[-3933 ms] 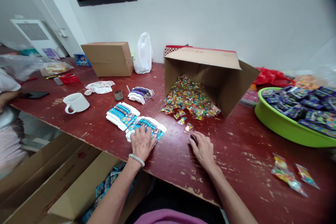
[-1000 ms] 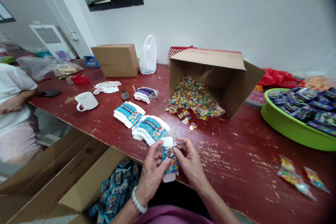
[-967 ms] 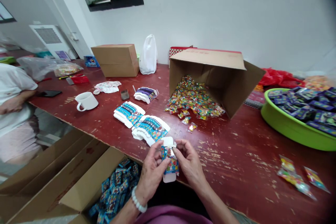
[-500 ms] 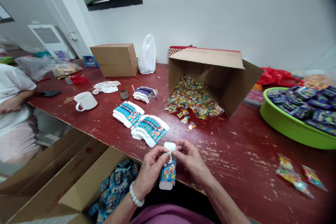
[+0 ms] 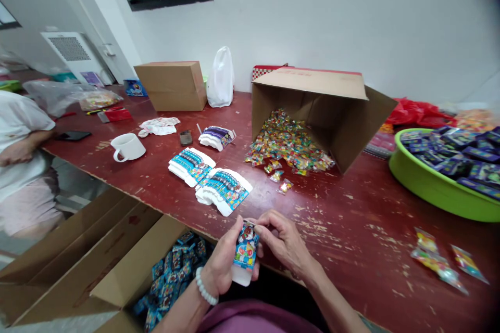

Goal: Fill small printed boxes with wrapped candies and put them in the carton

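Up top, the tipped cardboard box (image 5: 320, 109) lies on its side w/ mouth toward the person, so candy sachets (image 5: 287, 148) spill onto the red table (image 5: 351, 208) within reach. Nearer, flat carton blanks (image 5: 223, 191) sit stacked just ahead; nothing blocks them. Left hand (image 5: 224, 265) is wrapped round a small blue carton (image 5: 245, 252) over the table edge, right hand (image 5: 283, 242) pinching its top flap, steadying it for folding.

Our left hand (image 5: 224, 263), wrist bent inward, curls its fingers (image 5: 235, 234) closed; our right hand (image 5: 283, 242) pinches thumb and forefinger together just beside it.
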Available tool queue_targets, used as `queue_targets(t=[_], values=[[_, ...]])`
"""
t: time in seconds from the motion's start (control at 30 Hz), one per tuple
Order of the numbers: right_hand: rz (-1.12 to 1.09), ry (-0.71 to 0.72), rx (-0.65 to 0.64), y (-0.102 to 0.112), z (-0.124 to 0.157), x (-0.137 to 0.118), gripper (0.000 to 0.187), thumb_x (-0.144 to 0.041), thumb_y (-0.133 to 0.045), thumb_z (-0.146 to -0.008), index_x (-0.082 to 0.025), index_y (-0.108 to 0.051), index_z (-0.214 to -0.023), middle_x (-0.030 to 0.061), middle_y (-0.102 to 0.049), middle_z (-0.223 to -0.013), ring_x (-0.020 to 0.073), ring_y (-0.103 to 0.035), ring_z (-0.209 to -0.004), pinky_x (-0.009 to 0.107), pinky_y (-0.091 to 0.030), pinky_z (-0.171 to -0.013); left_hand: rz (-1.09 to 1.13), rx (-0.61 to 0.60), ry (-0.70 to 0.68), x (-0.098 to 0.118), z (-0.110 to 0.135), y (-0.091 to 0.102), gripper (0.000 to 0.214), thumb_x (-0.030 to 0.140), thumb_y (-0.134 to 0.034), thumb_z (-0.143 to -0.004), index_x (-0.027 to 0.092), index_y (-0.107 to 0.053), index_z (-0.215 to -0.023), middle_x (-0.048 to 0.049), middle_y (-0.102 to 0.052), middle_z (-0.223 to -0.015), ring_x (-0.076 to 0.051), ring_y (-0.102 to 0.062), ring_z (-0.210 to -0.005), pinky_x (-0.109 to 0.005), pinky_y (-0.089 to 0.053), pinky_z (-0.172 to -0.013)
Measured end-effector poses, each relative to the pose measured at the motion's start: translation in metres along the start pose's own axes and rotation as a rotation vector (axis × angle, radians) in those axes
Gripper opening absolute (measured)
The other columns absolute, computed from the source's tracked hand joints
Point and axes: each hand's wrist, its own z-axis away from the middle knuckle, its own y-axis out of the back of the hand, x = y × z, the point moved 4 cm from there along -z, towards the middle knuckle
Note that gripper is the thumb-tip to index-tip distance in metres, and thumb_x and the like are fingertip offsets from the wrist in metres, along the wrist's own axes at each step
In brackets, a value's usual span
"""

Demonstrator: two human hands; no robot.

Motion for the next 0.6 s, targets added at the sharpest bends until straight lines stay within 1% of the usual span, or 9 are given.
queue_targets(t=[0.03,0.07,0.13,0.2,0.3,0.47,0.6], values=[[0.014,-0.001,-0.012,0.001,0.000,-0.003,0.026,-0.040,-0.060,-0.090,-0.018,-0.063,-0.076,0.0018,-0.065,-0.076,0.0134,-0.063,-0.061,0.026,-0.049,-0.061,-0.013,0.010,-0.021,0.000,-0.001,0.000,0.060,0.067,-0.041,-0.087,0.018,-0.054,-0.119,-0.0025,-0.065,-0.067,-0.015,-0.058,-0.038,-0.023,-0.042,-0.037],[-0.012,-0.031,-0.022,0.002,-0.001,-0.005,0.027,-0.041,-0.059,-0.090,-0.018,-0.061,-0.075,0.0009,-0.064,-0.071,0.0135,-0.063,-0.058,0.025,-0.049,-0.059,-0.035,0.017,-0.045,0.000,-0.002,0.000,0.062,0.068,-0.041,-0.086,0.019,-0.053,-0.122,-0.0023,-0.065,-0.067,-0.015,-0.057,-0.038,-0.022,-0.041,-0.036],[-0.135,-0.124,-0.055,0.000,-0.004,-0.005,0.027,-0.043,-0.061,-0.088,-0.019,-0.057,-0.076,-0.0018,-0.063,-0.062,0.0125,-0.060,-0.050,0.024,-0.047,-0.051,-0.094,0.031,-0.095,0.001,-0.004,-0.001,0.065,0.069,-0.040,-0.086,0.019,-0.051,-0.127,-0.0025,-0.065,-0.066,-0.014,-0.057,-0.038,-0.021,-0.041,-0.036],[-0.252,-0.186,-0.099,-0.004,-0.007,-0.004,0.026,-0.042,-0.068,-0.083,-0.018,-0.058,-0.080,-0.0024,-0.065,-0.062,0.0113,-0.059,-0.044,0.022,-0.045,-0.046,-0.168,0.043,-0.144,0.003,-0.004,-0.002,0.068,0.069,-0.038,-0.087,0.018,-0.051,-0.130,-0.0024,-0.064,-0.065,-0.013,-0.056,-0.039,-0.021,-0.041,-0.037],[-0.332,-0.216,-0.125,-0.008,-0.011,-0.002,0.028,-0.041,-0.074,-0.077,-0.016,-0.062,-0.084,-0.0005,-0.068,-0.066,0.0106,-0.059,-0.042,0.021,-0.045,-0.042,-0.276,0.051,-0.201,0.006,-0.003,-0.002,0.070,0.069,-0.035,-0.088,0.016,-0.053,-0.130,-0.0025,-0.063,-0.062,-0.013,-0.055,-0.040,-0.020,-0.041,-0.038],[-0.457,-0.300,-0.125,-0.008,-0.011,0.004,0.030,-0.039,-0.078,-0.072,-0.015,-0.062,-0.078,0.0026,-0.071,-0.064,0.0139,-0.061,-0.040,0.023,-0.046,-0.040,-0.392,0.018,-0.201,0.010,0.000,-0.001,0.071,0.067,-0.031,-0.090,0.016,-0.054,-0.133,-0.0045,-0.065,-0.063,-0.013,-0.057,-0.041,-0.020,-0.042,-0.038],[-0.474,-0.326,-0.070,-0.006,-0.011,0.008,0.028,-0.038,-0.079,-0.071,-0.016,-0.061,-0.074,0.0009,-0.069,-0.059,0.0147,-0.062,-0.041,0.022,-0.045,-0.040,-0.447,0.015,-0.193,0.012,0.001,0.002,0.070,0.066,-0.032,-0.091,0.012,-0.059,-0.128,-0.0070,-0.067,-0.064,-0.013,-0.058,-0.042,-0.020,-0.043,-0.040]])
